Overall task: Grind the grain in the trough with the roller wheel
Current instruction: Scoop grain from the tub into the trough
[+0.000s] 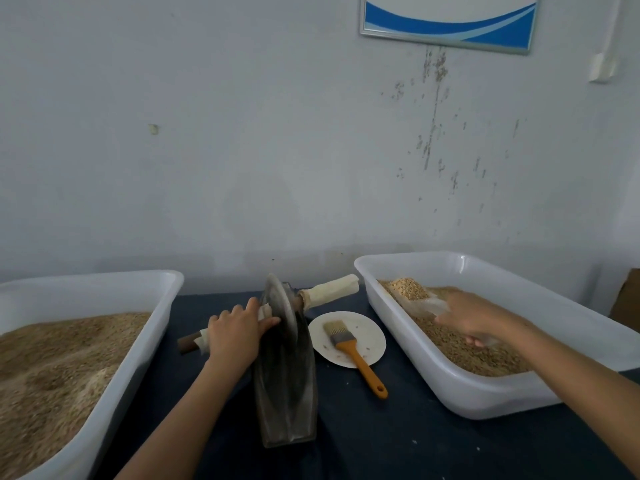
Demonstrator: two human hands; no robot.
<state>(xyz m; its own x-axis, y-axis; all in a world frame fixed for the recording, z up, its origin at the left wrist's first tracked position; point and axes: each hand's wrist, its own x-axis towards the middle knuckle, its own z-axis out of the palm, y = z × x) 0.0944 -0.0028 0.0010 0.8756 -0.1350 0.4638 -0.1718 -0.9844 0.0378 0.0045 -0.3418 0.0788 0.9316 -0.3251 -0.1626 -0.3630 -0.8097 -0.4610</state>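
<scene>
A dark boat-shaped metal trough (pixel 289 403) stands on the dark blue table, its long axis pointing away from me. The grey roller wheel (pixel 278 308) sits upright in its far end, with a wrapped axle handle sticking out on each side. My left hand (pixel 235 336) is shut on the left handle (pixel 192 342). The right handle (pixel 330 291) is free. My right hand (pixel 474 315) is inside the right white tub (pixel 460 393), holding a clear plastic scoop (pixel 420 304) that is sunk in whole grain (pixel 485 355). Any grain inside the trough is hidden.
A left white tub (pixel 114 372) holds pale ground grain. Between trough and right tub lies a white paper plate (pixel 372 344) with an orange-handled brush (pixel 358 355) across it. A grey wall rises right behind the table.
</scene>
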